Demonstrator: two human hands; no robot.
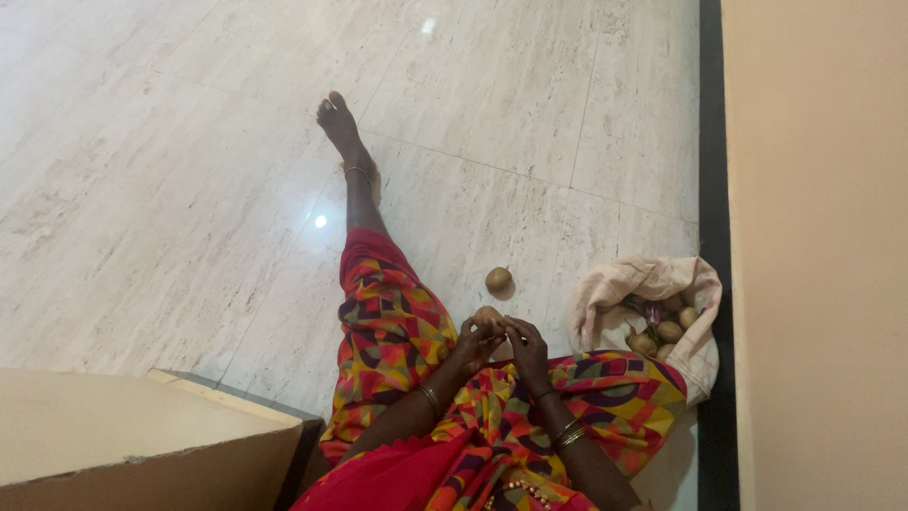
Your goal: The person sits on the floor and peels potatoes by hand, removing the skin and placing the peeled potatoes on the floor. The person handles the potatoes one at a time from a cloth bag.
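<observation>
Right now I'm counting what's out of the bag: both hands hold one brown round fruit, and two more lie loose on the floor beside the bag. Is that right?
Not quite. The head view shows only one loose fruit on the floor beside the bag. The left hand and right hand do hold one brown round fruit together.

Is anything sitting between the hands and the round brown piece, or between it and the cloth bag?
Nothing visible does. The left hand and right hand both already grip the round brown piece. The floor between it and the open cloth bag shows only bare tile; the loose piece lies off that line.
</observation>
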